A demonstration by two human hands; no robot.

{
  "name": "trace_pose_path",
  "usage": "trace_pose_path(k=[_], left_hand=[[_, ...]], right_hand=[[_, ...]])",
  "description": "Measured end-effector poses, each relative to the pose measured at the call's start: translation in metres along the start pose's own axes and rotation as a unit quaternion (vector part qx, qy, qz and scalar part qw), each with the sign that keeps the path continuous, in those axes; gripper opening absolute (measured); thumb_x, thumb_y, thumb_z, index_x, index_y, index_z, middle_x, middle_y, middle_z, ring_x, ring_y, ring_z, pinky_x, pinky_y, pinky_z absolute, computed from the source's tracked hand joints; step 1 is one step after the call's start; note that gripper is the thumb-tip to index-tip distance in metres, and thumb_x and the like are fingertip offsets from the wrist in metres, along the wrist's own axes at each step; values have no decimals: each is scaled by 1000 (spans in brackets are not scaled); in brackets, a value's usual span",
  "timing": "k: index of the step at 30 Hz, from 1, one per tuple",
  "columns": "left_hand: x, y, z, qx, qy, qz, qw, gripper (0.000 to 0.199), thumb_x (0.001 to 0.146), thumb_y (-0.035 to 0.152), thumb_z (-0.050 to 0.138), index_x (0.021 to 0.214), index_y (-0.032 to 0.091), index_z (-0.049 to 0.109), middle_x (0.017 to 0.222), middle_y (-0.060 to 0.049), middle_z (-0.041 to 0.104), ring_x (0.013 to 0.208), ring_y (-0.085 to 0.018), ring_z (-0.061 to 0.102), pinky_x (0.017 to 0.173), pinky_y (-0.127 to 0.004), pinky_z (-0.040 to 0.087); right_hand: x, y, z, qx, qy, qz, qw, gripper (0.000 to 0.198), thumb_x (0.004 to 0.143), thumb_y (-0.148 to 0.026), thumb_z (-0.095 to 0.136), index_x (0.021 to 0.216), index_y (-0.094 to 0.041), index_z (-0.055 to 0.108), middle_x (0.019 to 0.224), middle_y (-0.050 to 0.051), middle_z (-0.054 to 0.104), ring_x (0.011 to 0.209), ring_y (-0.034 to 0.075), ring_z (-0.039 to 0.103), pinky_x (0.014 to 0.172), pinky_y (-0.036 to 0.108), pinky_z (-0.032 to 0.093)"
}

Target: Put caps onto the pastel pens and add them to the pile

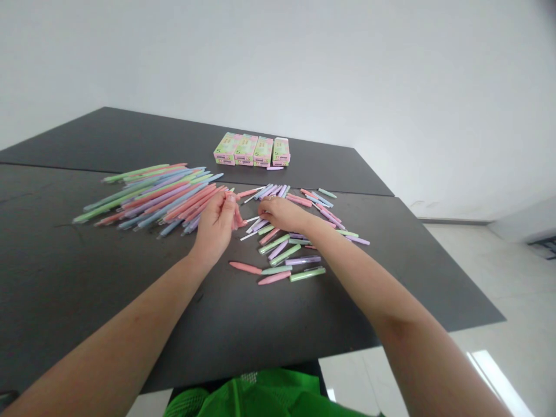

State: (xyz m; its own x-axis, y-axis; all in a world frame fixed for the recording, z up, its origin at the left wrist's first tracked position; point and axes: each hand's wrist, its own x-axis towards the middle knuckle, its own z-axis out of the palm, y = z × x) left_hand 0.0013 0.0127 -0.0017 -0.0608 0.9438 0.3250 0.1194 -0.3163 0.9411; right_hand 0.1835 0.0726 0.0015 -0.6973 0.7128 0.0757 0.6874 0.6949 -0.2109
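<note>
My left hand [217,221] is closed in a pinch around a pink pen part [238,218], which lies partly hidden behind the fingers. My right hand [281,213] reaches down among loose pen parts, its fingers bent and pressed together; what they grip, if anything, is hidden. Purple pen parts [259,226] lie just under its fingertips. A thin white refill [249,236] sticks out of the parts between the two hands. Beside my left hand spreads a big heap of long pens [152,197] in pink, blue, green and purple.
Several pink and green boxes [244,149] stand in a row at the back, a purple pen part [275,168] before them. Loose caps and barrels, such as a green one [307,274], lie scattered right of centre on the dark table [208,324]. A white wall rises behind.
</note>
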Motion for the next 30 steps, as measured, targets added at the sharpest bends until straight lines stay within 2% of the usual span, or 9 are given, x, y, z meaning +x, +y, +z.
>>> trace_pose_path(k=[3,9,15,20,23,26,28,30], left_hand=[[1,-4,-1,-8,-5,2,1000,22,95,40,45,91,20,55,62,5,51,50,-10,52,53,-22,50],[1,-4,-1,7,0,5,1000,24,95,41,45,90,20,56,63,3,53,50,-10,52,48,-20,48],[6,-10,-7,63,13,27,998,23,94,37,46,84,21,59,58,4,51,49,-10,50,49,-21,44],[13,-12,-12,37,47,23,998,27,93,38,48,73,21,55,58,3,49,49,-11,45,48,-21,41],[14,-10,-13,34,63,28,997,30,92,38,49,67,21,50,55,3,46,48,-10,43,48,-21,40],[14,-10,-13,11,82,24,996,28,91,35,49,67,21,48,57,4,46,46,-9,41,45,-22,36],[14,-10,-14,-1,101,28,994,27,90,34,50,67,21,45,57,4,45,46,-9,39,44,-22,33],[14,-9,-15,-8,115,34,993,27,90,33,50,66,22,44,56,4,43,45,-10,37,43,-23,31]], right_hand=[[-18,3,-9,9,20,27,999,18,90,-13,49,94,-12,67,94,10,68,90,19,58,82,28,38],[-55,12,-19,60,29,95,993,17,90,-16,50,91,-14,67,86,6,67,76,15,56,70,25,35],[-65,9,-18,103,69,109,986,15,88,-13,50,86,-15,65,82,4,66,71,14,54,68,25,35],[-57,-2,-20,156,107,153,970,15,88,-12,42,86,-16,57,78,3,66,69,14,56,66,24,38],[-43,-11,-17,169,83,140,972,20,89,-10,38,100,-14,54,80,5,68,70,15,58,68,26,41],[-24,-23,-10,94,46,94,990,36,90,-9,36,124,-9,46,94,12,70,81,20,63,74,29,43],[-11,-31,-5,32,31,68,997,37,89,-9,36,124,-10,48,107,16,69,95,23,63,81,32,43],[-1,-39,-1,-16,17,70,997,33,89,-10,36,119,-10,52,110,17,68,99,25,64,82,33,44]])
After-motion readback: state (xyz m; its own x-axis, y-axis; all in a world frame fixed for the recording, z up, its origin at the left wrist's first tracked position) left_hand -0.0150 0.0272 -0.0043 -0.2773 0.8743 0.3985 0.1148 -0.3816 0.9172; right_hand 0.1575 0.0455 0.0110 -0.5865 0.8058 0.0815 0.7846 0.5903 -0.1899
